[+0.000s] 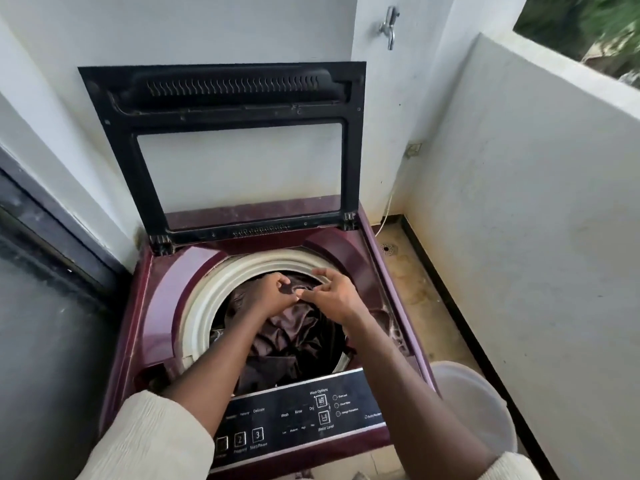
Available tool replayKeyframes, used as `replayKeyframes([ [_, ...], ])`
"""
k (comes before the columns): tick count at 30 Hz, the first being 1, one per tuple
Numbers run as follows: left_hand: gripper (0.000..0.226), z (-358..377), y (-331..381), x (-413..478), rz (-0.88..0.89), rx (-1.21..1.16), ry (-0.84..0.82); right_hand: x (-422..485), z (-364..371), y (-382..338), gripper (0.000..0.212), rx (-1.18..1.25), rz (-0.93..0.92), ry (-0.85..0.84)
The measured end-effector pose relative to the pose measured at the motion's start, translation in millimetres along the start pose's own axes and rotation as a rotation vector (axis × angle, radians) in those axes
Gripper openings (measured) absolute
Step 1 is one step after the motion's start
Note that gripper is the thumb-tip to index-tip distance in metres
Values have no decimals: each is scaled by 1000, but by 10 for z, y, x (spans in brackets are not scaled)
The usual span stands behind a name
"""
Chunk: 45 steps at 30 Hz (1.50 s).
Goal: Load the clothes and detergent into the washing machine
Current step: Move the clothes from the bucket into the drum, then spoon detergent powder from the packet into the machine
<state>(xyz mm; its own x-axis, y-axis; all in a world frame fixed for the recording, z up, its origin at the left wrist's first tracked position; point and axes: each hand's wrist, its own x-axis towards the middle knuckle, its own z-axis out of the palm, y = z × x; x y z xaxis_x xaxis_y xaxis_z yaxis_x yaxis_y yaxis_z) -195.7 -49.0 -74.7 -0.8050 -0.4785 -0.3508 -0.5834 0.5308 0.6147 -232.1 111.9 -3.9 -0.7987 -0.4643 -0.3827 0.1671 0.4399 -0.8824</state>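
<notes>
A maroon top-load washing machine (162, 306) stands with its black-framed lid (121, 140) raised against the wall. Dark brown clothes (291, 337) lie piled in the drum inside the white rim (204, 299). Both my hands are over the far part of the drum, close together. My left hand (272, 294) has its fingers curled on a fold of a dark garment (301, 315). My right hand (334, 297) pinches the same fold beside it, with thumb and forefinger lifted. No detergent is in view.
The black control panel (298, 415) runs along the machine's near edge. A white bucket (474, 403) stands on the floor at the right. A low white wall (536, 220) closes the right side, a dark door frame (41, 237) the left. A tap (389, 26) juts from the back wall.
</notes>
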Motion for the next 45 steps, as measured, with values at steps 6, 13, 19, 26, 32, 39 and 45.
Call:
replayKeyframes([
  [6,23,-294,367,-202,121,78,146,-40,-47,-215,62,-105,-87,25],
  [13,14,-288,1052,-380,218,1,181,-175,-718,-415,57,-176,-204,167],
  [19,18,171,2242,-460,435,-48,97,-427,-1735,-386,54,-104,-179,381],
  [26,28,1145,3847,-658,688,-48,75,-952,-3356,-154,56,-165,-165,655],
  [32,47,2154,5267,-1073,903,-53,-21,-1334,-4848,203,57,-235,-80,876],
  [39,58,3067,6715,-1424,1081,4,-169,-1692,-6610,723,55,-477,0,1210],
  [45,79,3457,7420,-1398,1180,44,-191,-1832,-7559,1099,57,-818,107,1239],
])
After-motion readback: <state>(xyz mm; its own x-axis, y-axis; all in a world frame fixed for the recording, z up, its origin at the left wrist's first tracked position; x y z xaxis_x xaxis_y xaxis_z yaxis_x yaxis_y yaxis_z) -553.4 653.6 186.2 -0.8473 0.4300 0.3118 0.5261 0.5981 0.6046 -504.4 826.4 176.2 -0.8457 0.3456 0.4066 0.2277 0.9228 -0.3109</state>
